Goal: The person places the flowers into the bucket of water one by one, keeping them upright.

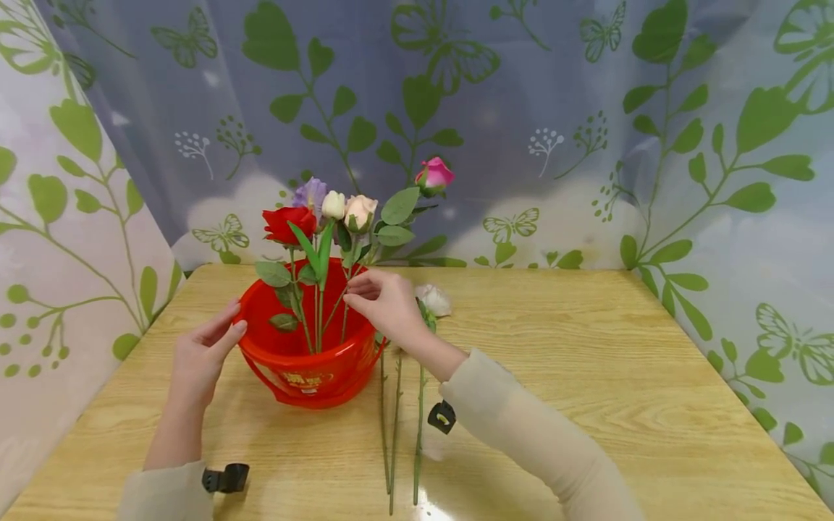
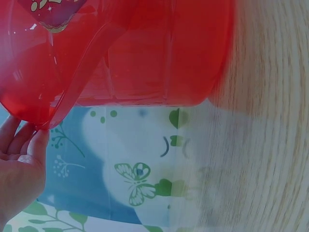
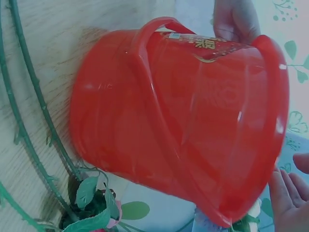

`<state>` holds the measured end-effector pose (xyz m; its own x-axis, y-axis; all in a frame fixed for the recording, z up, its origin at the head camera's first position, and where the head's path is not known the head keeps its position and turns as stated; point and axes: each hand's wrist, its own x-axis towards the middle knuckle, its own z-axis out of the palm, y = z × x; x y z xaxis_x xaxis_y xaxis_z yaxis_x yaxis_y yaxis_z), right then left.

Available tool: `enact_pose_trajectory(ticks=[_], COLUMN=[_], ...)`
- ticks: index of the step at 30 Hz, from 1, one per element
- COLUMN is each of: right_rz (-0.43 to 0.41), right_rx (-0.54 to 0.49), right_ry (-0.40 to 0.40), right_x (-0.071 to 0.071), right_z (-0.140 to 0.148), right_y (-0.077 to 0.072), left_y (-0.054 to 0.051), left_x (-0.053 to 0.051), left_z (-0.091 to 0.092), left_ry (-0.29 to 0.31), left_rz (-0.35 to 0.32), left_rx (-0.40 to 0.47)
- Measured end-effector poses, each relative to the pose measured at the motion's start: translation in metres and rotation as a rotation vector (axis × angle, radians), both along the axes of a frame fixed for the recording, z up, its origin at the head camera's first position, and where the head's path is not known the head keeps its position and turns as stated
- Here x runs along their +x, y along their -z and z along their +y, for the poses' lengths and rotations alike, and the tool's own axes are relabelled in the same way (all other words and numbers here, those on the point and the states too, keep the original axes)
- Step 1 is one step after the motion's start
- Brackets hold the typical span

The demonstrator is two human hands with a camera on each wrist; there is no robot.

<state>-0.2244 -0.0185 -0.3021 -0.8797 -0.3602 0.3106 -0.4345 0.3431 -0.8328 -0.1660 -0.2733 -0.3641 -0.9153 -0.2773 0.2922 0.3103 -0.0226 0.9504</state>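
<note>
A red plastic bucket [image 1: 306, 362] stands upright on the table, with several artificial flowers leaning inside. Among them are a red rose [image 1: 290, 225], a purple flower [image 1: 310, 193], a white bud [image 1: 333, 205], a peach rose [image 1: 360, 213] and a pink rose [image 1: 434, 176]. On the bucket's left rim, my left hand [image 1: 202, 354] grips the edge between thumb and fingers, as the left wrist view also shows. Over the right rim, my right hand [image 1: 391, 304] pinches at a rose stem; exactly which stem lies between the fingertips is partly hidden.
Right of the bucket lie several loose stems [image 1: 394, 434], one topped by a white flower [image 1: 433, 299]. In the right wrist view, leaves [image 3: 89, 203] touch the table near the bucket's base. A patterned curtain [image 1: 541, 202] hangs behind the wooden table [image 1: 586, 347].
</note>
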Motion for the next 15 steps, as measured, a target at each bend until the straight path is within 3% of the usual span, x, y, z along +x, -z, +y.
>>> enact_pose_trajectory(ticks=[7, 15], right_rz=[-0.039, -0.077], right_rx=[-0.068, -0.093], right_ry=[-0.001, 0.016], right_x=[0.004, 0.009], right_z=[0.025, 0.050], right_y=[0.003, 0.016], left_y=[0.000, 0.000], left_x=[0.000, 0.001], left_z=[0.000, 0.001], left_ry=[0.001, 0.001], left_rz=[-0.002, 0.008], left_rx=[0.000, 0.009])
